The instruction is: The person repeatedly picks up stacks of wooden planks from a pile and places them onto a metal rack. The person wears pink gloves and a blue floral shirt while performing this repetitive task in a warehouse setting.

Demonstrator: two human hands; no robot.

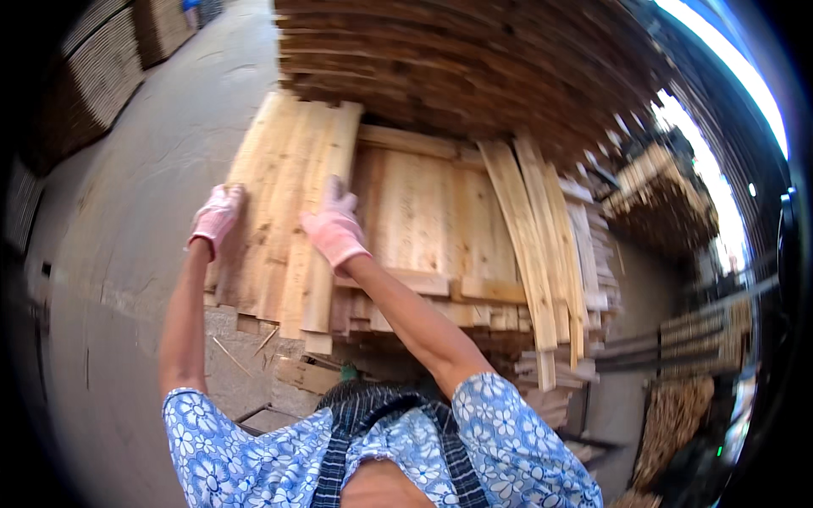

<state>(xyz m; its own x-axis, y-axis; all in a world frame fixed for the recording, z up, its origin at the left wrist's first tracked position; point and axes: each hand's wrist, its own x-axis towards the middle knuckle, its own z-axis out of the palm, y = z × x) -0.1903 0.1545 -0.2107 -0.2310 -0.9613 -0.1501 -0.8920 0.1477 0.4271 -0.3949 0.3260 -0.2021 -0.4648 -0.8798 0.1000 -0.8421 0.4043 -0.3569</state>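
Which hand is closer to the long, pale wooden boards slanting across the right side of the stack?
Your right. The pink-gloved right hand is left of those boards; the pink-gloved left hand is farther left.

My left hand point(218, 216) wears a pale pink knit glove point(222, 207), ending in a darker reddish cuff point(203, 245); my right hand point(333, 224) wears a matching pink glove point(332, 233). Around my dark checked apron point(364, 398) shows a blue shirt point(288, 436) with white flowers, its loose short sleeves point(487, 415) either side of the apron. Paired checked straps point(334, 466) run down from it.
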